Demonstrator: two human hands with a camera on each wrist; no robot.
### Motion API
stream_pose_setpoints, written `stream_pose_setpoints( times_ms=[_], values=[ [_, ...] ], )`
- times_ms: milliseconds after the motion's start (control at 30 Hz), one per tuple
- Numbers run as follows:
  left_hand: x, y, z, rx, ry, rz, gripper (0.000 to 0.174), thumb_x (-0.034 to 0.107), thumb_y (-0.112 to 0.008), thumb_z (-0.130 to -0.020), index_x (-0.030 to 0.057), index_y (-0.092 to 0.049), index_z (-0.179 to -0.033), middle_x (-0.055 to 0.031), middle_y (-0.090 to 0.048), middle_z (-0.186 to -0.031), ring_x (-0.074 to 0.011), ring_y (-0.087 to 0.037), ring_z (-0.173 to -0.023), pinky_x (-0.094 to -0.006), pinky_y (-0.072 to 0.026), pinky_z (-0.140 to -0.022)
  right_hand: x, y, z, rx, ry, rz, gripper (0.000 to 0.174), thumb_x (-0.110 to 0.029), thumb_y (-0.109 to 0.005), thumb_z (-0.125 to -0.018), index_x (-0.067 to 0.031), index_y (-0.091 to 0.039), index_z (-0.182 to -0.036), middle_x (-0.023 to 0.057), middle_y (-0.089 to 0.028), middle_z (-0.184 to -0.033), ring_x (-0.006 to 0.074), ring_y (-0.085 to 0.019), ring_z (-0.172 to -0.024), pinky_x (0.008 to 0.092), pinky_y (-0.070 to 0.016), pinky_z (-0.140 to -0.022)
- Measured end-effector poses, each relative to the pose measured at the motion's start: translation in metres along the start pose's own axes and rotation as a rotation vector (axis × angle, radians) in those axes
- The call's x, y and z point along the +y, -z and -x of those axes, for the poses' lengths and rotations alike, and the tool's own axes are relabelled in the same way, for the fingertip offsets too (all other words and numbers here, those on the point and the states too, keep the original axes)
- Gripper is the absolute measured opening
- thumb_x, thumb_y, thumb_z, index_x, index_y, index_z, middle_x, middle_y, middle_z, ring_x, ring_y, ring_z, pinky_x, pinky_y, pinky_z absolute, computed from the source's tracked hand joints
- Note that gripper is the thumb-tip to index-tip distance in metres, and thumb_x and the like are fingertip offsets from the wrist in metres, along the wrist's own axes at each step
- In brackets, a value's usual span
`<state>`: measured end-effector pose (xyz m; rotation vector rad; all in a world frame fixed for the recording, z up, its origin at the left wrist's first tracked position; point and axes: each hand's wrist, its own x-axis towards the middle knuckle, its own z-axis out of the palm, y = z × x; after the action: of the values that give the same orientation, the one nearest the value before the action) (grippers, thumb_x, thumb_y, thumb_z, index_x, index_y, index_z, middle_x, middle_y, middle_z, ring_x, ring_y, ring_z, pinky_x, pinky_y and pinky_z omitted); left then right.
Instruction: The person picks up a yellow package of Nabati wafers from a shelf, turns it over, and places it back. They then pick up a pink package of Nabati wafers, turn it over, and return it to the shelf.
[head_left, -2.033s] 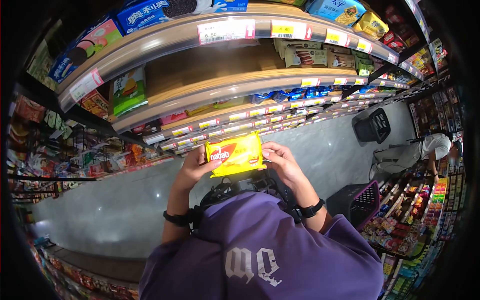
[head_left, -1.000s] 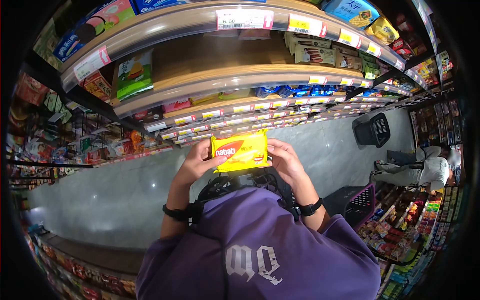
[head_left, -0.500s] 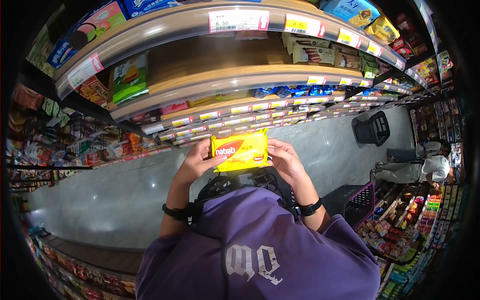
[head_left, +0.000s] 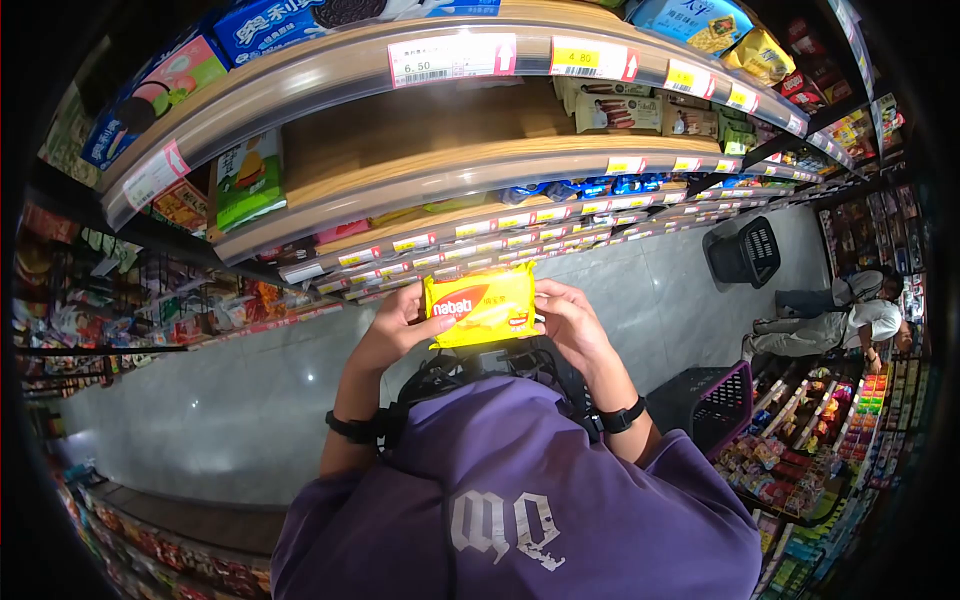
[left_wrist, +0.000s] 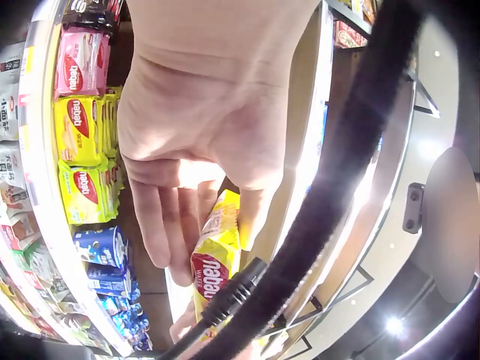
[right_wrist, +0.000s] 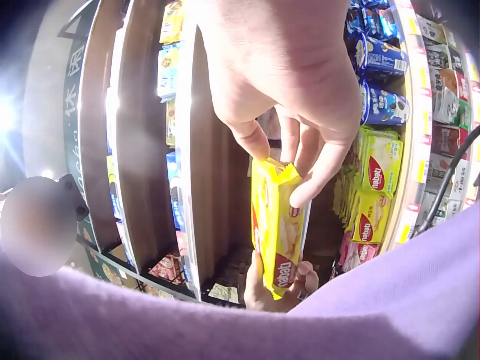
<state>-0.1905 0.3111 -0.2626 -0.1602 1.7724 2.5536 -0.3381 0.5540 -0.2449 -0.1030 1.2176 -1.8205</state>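
A yellow Nabati wafer packet (head_left: 482, 308) is held level before the chest, its printed front facing up. My left hand (head_left: 398, 325) grips its left end, with the thumb across the front and the fingers behind. At the other end my right hand (head_left: 572, 322) pinches the packet's edge between thumb and fingers. In the right wrist view, the right hand (right_wrist: 289, 97) holds the packet's near crimped end, and left fingers show at the far end. The left wrist view shows the packet (left_wrist: 217, 251) beneath the left hand (left_wrist: 206, 127), partly covered by a cable.
Curved shelves with price tags (head_left: 452, 60) stand in front, bearing Oreo boxes (head_left: 300, 25) and a green packet (head_left: 250, 180). More Nabati packets (left_wrist: 81, 131) fill a lower shelf. Baskets (head_left: 742, 252) stand on the floor at right, near two people (head_left: 840, 315).
The packet has shifted slightly right since two seconds ago, held by both hands throughout. The head view has swayed a little, and people at right have moved.
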Motion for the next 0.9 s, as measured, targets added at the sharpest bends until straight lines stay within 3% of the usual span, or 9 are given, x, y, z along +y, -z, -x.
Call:
stream_pose_setpoints(
  times_ms=[233, 433, 900],
  values=[
    [0.0, 0.001, -0.013, -0.035, -0.007, -0.017, 0.042, 0.006, -0.067, -0.096, -0.0022, -0.054, -0.135, -0.008, -0.066, -0.127, -0.0134, -0.061, -0.116, -0.0304, -0.0463, -0.103, -0.002, 0.007, -0.003, 0.011, 0.026, 0.008, 0.025, -0.012, -0.061, -0.094, 0.0022, -0.068, -0.113, 0.0063, -0.071, -0.102, 0.0102, -0.062, -0.084, 0.0235, -0.0459, -0.066],
    [0.004, 0.005, -0.02, -0.047, 0.0, -0.01, 0.044, 0.003, -0.065, -0.095, -0.0029, -0.053, -0.136, -0.0102, -0.065, -0.129, -0.0159, -0.06, -0.118, -0.0325, -0.0457, -0.105, -0.004, 0.004, -0.006, 0.008, 0.051, -0.019, 0.026, -0.013, -0.062, -0.094, 0.0027, -0.068, -0.114, 0.0069, -0.071, -0.103, 0.0098, -0.063, -0.086, 0.023, -0.0459, -0.067],
    [0.004, 0.021, -0.005, 0.028, 0.009, 0.021, 0.044, 0.005, -0.068, -0.094, -0.0016, -0.054, -0.136, -0.009, -0.066, -0.129, -0.0151, -0.061, -0.117, -0.0322, -0.0459, -0.105, -0.001, -0.012, -0.023, -0.018, -0.001, 0.024, 0.027, -0.011, -0.06, -0.094, 0.0023, -0.067, -0.116, 0.0079, -0.071, -0.106, 0.0128, -0.065, -0.089, 0.0256, -0.0501, -0.071]
  ],
)
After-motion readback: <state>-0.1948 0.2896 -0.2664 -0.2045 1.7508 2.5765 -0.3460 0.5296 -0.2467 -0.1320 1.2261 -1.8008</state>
